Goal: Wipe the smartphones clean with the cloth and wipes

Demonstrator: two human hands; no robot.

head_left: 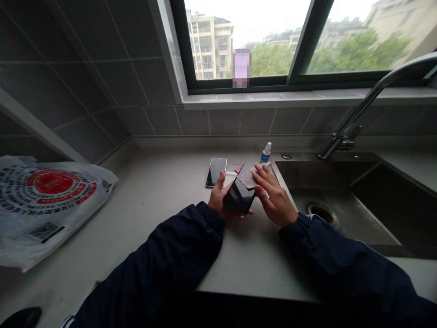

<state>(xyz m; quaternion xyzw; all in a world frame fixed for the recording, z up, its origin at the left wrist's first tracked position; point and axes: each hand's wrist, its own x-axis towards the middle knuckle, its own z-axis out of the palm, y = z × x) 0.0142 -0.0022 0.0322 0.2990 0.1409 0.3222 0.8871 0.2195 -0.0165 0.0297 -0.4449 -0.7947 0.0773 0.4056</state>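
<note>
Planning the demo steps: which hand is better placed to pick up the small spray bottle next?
Probably the right hand: it is nearer the spray bottle, though it would have to let go of the grey cloth. The left hand is farther off and holds the black phone.

A dark navy jacket, seemingly synthetic, has gathered cuffs at the left hand and right hand.
</note>
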